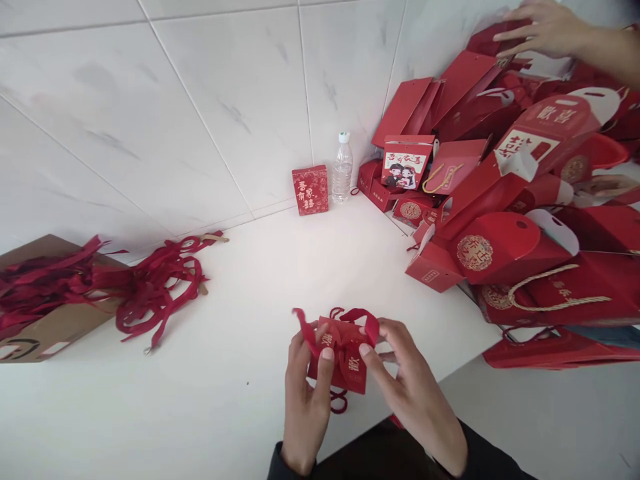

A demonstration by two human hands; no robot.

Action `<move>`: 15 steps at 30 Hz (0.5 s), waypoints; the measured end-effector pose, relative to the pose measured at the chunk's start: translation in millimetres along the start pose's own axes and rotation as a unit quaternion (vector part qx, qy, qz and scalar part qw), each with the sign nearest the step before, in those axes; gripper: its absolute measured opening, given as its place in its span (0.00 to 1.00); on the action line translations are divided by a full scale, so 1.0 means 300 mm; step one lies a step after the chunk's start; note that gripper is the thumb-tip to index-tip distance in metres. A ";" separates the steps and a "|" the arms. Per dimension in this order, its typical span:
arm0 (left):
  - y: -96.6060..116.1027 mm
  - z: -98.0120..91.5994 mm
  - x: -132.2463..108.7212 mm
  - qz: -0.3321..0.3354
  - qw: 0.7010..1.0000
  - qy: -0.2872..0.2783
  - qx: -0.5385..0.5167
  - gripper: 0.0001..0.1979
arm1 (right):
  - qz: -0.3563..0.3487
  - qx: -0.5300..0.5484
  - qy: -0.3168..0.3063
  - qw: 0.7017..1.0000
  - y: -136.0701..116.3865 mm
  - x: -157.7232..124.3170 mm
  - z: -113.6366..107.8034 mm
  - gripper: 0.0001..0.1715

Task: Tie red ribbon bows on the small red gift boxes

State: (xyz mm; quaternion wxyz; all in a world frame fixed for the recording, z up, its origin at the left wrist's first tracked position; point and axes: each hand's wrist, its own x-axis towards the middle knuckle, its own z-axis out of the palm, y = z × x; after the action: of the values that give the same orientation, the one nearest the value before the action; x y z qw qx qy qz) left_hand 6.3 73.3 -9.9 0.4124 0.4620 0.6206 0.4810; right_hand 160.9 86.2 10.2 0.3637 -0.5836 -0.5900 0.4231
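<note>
A small red gift box [355, 381] with gold characters is held between my two hands near the front edge of the table. A red ribbon [358, 315] runs over its top, with loops and loose ends sticking out. Along the box's left side, my left hand [306, 393] is closed, its thumb pressing on the front and a ribbon end rising by its fingers. My right hand [413, 387] grips the right side, thumb on the upper right corner and index finger by the ribbon. A dark red cord loop [339, 402] hangs below the box.
A cardboard box [75, 333] overflows with red ribbons [160, 287] at left. By the tiled wall stand a red box [311, 191] and a clear bottle [343, 170]. Red gift boxes and bags [510, 260] pile up at right, where another person's hand [545, 30] reaches in.
</note>
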 end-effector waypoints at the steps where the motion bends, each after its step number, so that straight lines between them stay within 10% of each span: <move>1: -0.016 0.023 -0.010 0.000 1.000 0.026 -0.001 0.18 | 0.023 0.033 -0.007 0.999 0.013 -0.011 0.004 0.17; 7: -0.037 0.082 -0.087 -0.036 0.986 0.160 0.022 0.18 | -0.009 0.053 0.003 0.999 0.049 0.011 0.011 0.14; 15: 0.132 -0.133 0.023 -0.072 0.980 0.114 0.143 0.23 | -0.017 0.087 -0.097 0.991 -0.094 0.117 -0.090 0.12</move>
State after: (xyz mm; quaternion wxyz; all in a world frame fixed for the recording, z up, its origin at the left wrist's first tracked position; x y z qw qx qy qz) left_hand -26.4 75.9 36.1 0.3018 0.4125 0.7575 0.4061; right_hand 173.0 124.4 44.0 0.3613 -0.4958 -0.5929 0.5217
